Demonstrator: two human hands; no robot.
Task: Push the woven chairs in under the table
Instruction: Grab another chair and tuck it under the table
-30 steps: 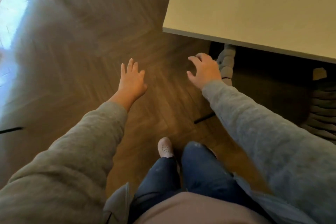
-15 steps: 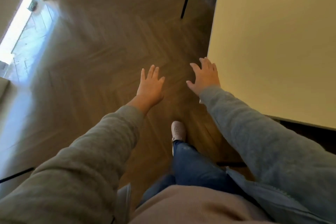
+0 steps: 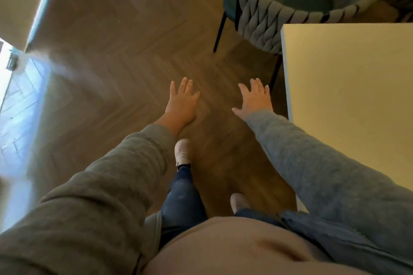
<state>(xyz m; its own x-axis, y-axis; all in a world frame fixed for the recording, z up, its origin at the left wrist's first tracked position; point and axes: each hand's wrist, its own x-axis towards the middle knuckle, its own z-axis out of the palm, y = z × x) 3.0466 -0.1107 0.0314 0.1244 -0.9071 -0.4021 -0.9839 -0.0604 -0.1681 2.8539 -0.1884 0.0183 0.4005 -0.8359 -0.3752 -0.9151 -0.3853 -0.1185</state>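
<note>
A grey woven chair [image 3: 263, 18] with a dark green seat and thin black legs stands pulled out at the far corner of the pale table [image 3: 348, 100]. Its seat is in the open, with one back corner hidden by the tabletop. My left hand [image 3: 182, 102] hovers over the floor, fingers straight and spread, holding nothing. My right hand [image 3: 254, 98] is stretched out the same way, just left of the table's edge and well short of the chair. Neither hand touches anything.
Dark herringbone wood floor [image 3: 125, 56] stretches ahead and to the left. A bright doorway [image 3: 13, 87] with a light wall lies at the far left. My feet in pale shoes [image 3: 183, 152] stand beside the table's long left edge.
I have walked along the table's left side. The pushed-in chair seen a second ago is out of view, and the pulled-out chair at the far corner has come into view. Both hands stay open.
</note>
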